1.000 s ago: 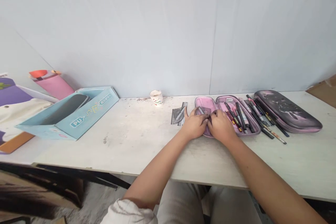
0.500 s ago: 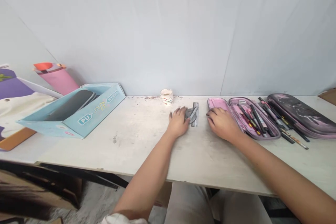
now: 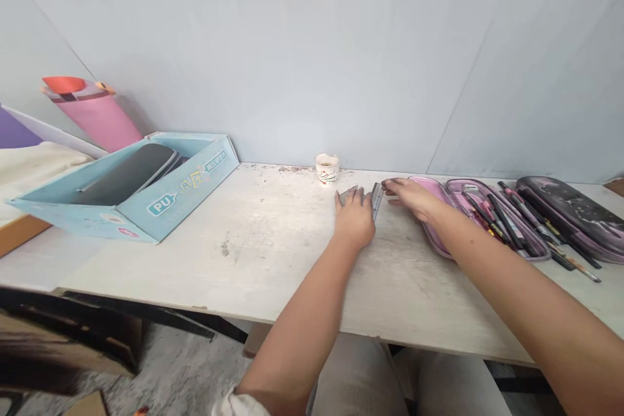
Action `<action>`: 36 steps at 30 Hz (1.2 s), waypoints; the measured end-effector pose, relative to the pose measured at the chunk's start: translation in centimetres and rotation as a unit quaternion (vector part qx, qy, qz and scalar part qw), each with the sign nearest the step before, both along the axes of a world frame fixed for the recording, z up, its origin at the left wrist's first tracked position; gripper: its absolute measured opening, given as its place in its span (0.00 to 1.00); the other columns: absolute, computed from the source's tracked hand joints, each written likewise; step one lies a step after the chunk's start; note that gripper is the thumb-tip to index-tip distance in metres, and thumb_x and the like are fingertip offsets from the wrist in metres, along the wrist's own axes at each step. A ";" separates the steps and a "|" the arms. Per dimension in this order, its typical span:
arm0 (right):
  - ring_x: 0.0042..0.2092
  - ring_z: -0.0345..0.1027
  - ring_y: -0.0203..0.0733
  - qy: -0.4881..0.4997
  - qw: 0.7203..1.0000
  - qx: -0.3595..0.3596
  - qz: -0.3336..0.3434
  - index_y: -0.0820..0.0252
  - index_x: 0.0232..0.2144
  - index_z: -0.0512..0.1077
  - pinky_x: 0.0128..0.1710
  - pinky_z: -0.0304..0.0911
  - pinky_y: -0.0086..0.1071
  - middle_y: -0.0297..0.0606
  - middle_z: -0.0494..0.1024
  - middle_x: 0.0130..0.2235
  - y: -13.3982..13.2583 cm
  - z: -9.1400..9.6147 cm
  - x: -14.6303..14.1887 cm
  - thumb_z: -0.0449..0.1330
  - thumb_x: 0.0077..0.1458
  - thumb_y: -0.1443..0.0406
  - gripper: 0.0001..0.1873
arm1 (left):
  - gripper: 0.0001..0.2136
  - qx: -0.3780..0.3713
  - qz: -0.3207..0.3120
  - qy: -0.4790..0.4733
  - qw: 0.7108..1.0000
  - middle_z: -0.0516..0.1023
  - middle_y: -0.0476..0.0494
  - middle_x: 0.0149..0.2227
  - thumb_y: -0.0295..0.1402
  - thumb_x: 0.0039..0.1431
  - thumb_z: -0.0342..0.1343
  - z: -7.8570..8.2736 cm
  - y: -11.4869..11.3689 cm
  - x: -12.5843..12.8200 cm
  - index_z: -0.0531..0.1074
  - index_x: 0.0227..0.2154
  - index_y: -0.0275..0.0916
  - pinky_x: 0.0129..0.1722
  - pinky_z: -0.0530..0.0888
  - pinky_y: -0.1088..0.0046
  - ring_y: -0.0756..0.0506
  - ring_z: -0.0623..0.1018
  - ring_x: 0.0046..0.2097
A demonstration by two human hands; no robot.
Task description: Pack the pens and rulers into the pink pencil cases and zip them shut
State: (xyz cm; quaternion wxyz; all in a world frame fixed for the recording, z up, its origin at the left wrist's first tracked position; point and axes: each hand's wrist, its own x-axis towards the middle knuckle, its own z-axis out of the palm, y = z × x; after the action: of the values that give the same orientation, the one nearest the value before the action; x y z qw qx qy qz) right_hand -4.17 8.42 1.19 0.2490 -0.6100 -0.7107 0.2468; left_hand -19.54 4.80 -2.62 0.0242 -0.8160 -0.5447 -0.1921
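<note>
My left hand [image 3: 355, 218] lies flat with fingers spread on a small stack of clear rulers and set squares [image 3: 375, 198] on the white table [image 3: 273, 253]. My right hand [image 3: 411, 195] reaches across with fingers stretched toward the far end of the same rulers, touching them at the tips. Just right of it lies an open pink pencil case [image 3: 441, 244], its near half bare, its other half filled with several pens [image 3: 492, 214].
A small paper cup [image 3: 327, 168] stands by the wall behind the rulers. A dark pencil case lid [image 3: 570, 211] lies far right. At left sits a light blue cardboard box [image 3: 141, 198] holding a dark case, with a pink roll [image 3: 92, 114] behind it.
Both hands left the pink pencil case and moved left to the rulers. The left hand now covers them, and the right hand has come up to their far end. The view shifted left.
</note>
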 end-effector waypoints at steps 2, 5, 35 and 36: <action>0.47 0.68 0.39 0.152 0.986 -0.042 -0.054 0.63 0.49 0.65 0.38 0.67 0.32 0.47 0.72 0.49 0.0 -0.1 -0.4 0.39 0.60 0.56 0.25 | 0.21 -0.013 -0.029 0.007 0.999 0.60 0.34 0.60 0.33 0.60 0.39 -0.2 -0.2 0.4 0.60 0.55 0.36 0.60 0.41 0.46 0.38 0.56 0.62; 0.50 0.66 0.41 0.288 0.948 -0.087 -0.101 0.61 0.48 0.65 0.37 0.68 0.34 0.48 0.69 0.53 -0.1 -0.1 -1.0 0.41 0.59 0.54 0.24 | 0.22 -0.052 -0.042 0.022 0.998 0.59 0.30 0.59 0.34 0.60 0.40 -0.4 -0.2 0.8 0.60 0.56 0.31 0.60 0.44 0.48 0.36 0.58 0.61; 0.40 0.69 0.35 0.389 0.919 -0.019 -0.060 0.60 0.39 0.68 0.39 0.68 0.32 0.42 0.73 0.44 -1.6 -0.5 -2.1 0.54 0.48 0.73 0.14 | 0.24 -0.003 -0.068 -0.214 0.974 0.58 0.31 0.59 0.28 0.56 0.45 0.4 -0.4 1.7 0.55 0.57 0.30 0.60 0.59 0.61 0.41 0.59 0.61; 0.41 0.69 0.35 0.394 0.917 -0.009 -0.060 0.60 0.39 0.68 0.40 0.67 0.32 0.42 0.73 0.45 -2.0 -0.2 -1.2 0.53 0.48 0.73 0.14 | 0.25 -0.001 -0.080 -0.219 0.972 0.56 0.32 0.60 0.29 0.56 0.45 0.6 -0.7 2.0 0.54 0.57 0.31 0.60 0.59 0.60 0.41 0.57 0.62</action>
State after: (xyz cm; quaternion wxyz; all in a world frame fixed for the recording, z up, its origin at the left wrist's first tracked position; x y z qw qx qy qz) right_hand -5.39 6.45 0.95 0.5178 -0.5071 -0.5149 0.4578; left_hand -17.57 4.10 -2.03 -0.1118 -0.7949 -0.4702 -0.3668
